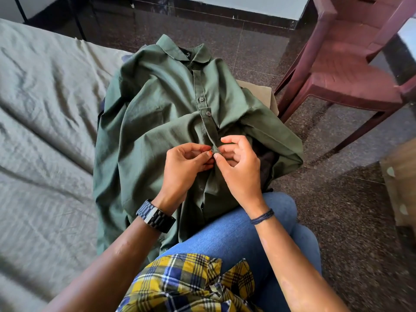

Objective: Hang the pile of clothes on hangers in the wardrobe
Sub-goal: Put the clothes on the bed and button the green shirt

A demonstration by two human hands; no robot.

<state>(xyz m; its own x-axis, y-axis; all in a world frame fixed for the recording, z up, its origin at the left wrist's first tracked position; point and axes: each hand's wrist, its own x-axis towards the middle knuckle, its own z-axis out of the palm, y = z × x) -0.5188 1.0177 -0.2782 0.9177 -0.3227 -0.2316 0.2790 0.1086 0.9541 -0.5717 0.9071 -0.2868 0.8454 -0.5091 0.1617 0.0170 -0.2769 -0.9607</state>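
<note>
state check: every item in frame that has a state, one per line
green shirt: laid flat, collar away from the person, upper buttons fastened, placket being worked at mid-front
left hand: pinching the placket edge
right hand: pinching the placket opposite the left hand
wristwatch: strapped on the left wrist
plastic chair: upright, seat bare
bed sheet: spread out, wrinkled

Both forearms reach forward and meet in front of the person, the left hand point(186, 162), with a dark watch on its wrist, and the right hand point(236, 164), with a dark cord bracelet, curled fingertip to fingertip, each pinching the same narrow strip of cloth.
</note>
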